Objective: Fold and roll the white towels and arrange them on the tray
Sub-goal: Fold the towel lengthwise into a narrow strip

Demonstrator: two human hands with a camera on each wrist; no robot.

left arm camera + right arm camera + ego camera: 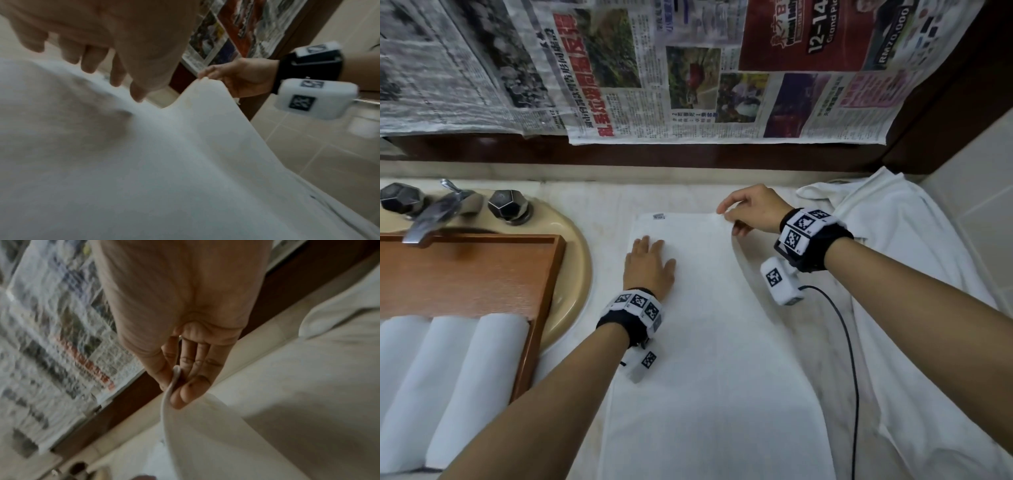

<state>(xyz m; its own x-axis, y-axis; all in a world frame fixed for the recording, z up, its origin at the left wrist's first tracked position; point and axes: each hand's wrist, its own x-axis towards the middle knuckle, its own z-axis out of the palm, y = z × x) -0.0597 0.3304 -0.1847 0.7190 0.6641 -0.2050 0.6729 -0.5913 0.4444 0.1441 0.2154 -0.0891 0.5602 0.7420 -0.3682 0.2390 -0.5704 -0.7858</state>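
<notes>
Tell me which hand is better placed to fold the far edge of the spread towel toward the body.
Probably the right hand: it already pinches the far right corner of the spread towel, lifting it slightly. The left hand lies flat on the towel's left part, well placed to hold it steady.

Tray (pixel 544 274) left of towel (pixel 715 342), holding three rolls (pixel 452 377).
</notes>
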